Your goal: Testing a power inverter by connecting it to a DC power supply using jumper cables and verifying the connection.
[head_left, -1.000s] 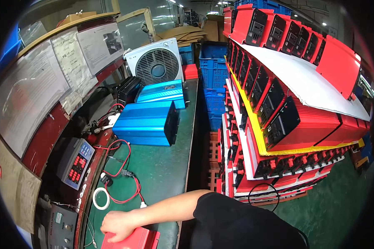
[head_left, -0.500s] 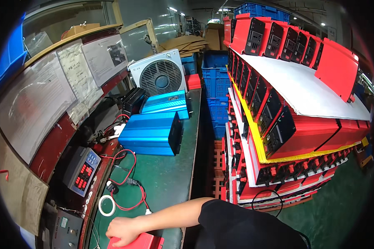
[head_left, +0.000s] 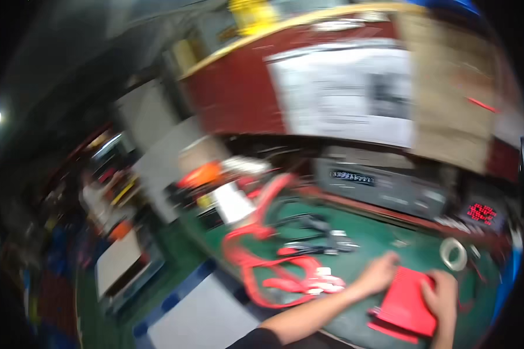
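A red ribbed metal case [head_left: 410, 302] lies on the green bench top [head_left: 378, 241] at the lower right. My right hand [head_left: 442, 291] grips its right side, with the thumb over the top face. At the far left corner of the case is my left hand [head_left: 383, 273], its forearm reaching in from the lower edge. Its fingers are smeared by motion, so their hold is unclear. Just beyond my right hand lies a whitish ring like a tape roll [head_left: 453, 254].
Left of my hands are thick red cables [head_left: 247, 262] and black cables with plugs [head_left: 314, 230]. A grey instrument [head_left: 378, 189] and a meter with red digits [head_left: 482, 213] line the back. A blue-rimmed, pale-topped surface [head_left: 201, 311] stands at lower left.
The view has swung left: the fan, blue cases and red stack have left the picture. Earlier one hand showed on a red case; now both hands are at one.
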Demonstrator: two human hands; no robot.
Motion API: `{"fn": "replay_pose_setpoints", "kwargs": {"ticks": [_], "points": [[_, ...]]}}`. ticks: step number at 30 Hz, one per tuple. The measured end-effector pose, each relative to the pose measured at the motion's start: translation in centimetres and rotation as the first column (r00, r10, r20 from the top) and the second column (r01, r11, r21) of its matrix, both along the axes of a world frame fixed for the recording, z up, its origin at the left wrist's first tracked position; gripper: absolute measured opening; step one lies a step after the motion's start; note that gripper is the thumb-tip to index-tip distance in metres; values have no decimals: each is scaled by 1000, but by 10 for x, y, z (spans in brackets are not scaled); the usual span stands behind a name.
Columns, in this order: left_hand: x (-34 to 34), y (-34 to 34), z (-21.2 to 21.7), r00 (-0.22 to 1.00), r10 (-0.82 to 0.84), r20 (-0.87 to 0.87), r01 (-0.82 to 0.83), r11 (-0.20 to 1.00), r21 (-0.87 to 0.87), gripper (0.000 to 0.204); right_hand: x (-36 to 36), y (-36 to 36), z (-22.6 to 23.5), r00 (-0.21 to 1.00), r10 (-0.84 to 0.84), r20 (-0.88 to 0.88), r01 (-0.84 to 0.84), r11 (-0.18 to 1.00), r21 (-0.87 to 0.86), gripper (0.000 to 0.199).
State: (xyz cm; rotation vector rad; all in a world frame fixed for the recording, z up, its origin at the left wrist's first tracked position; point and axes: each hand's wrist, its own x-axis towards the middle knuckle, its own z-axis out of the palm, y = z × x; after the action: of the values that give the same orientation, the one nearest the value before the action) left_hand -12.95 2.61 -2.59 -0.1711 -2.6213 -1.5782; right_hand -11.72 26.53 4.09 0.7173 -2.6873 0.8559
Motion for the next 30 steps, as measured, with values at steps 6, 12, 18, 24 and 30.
{"fn": "replay_pose_setpoints", "kwargs": {"ticks": [6, 12, 18, 24, 30], "points": [[15, -18, 11, 976, 82, -200, -100, 992, -77, 18, -2, -15, 31, 975, 114, 193, -141, 981, 132, 39], [10, -14, 13, 991, -42, -129, 21, 987, -158, 19, -6, -12, 30, 979, 123, 162, -145, 981, 130, 37], [7, -6, 3, 991, -6, -131, -17, 986, -169, 16, -4, -10, 30, 982, 122, 145, -139, 984, 114, 37], [13, -8, 13, 992, 24, -126, -47, 982, -185, 16, -2, -12, 33, 979, 122, 162, -141, 983, 114, 35], [11, -12, 8, 989, -6, -145, -20, 985, -174, 17, 1, -15, 33, 980, 128, 151, -143, 985, 91, 34]]}}
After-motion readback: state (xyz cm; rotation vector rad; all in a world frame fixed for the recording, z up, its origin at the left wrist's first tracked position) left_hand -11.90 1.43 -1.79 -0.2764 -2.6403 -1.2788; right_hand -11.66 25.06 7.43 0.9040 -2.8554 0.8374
